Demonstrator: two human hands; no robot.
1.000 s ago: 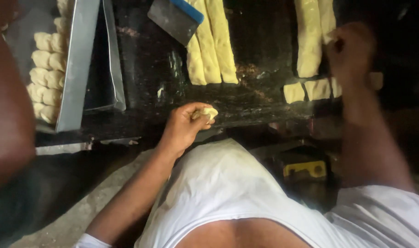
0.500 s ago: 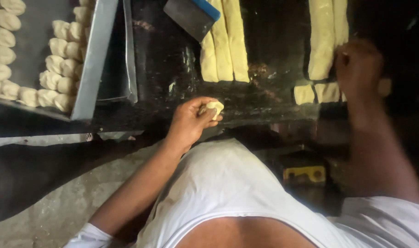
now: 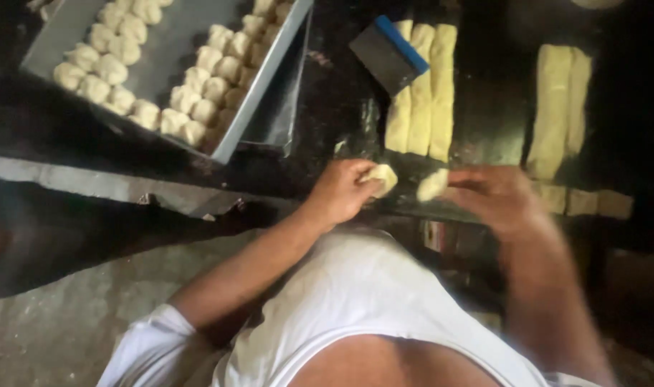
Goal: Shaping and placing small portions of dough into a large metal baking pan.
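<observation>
Left hand: the left hand (image 3: 341, 192) sits at the near edge of the dark worktop (image 3: 334, 107), its grip clenched round a small dough piece (image 3: 383, 176) held at the fingertips
Right hand: the right hand (image 3: 500, 197) is just to the right of the left one, blurred, its fingers grasping a second dough piece (image 3: 433, 184) by its right end
Dough pieces: both pale and stubby, near each other but apart, held just above the worktop's near edge, in front of the person's white shirt (image 3: 355, 301)
Dough strips: three long pale strips (image 3: 421, 89) lie side by side on the worktop just beyond the hands, running away from the person
Scraper: a dark flat scraper with a blue handle edge (image 3: 389, 54) lies tilted across the far end of the three strips, touching them
Right strips: two more long dough strips (image 3: 560, 107) lie well to the right; below them a short row of cut dough blocks (image 3: 581, 202), near the right hand's wrist side
Tray: a grey metal tray (image 3: 269, 79) lies at an angle on the left of the worktop, well apart from the hands
Tray contents: rows of small shaped dough lumps (image 3: 198, 100) fill much of it, packed touching one another
Floor: rough grey floor (image 3: 54, 330) shows below the worktop's edge at lower left
</observation>
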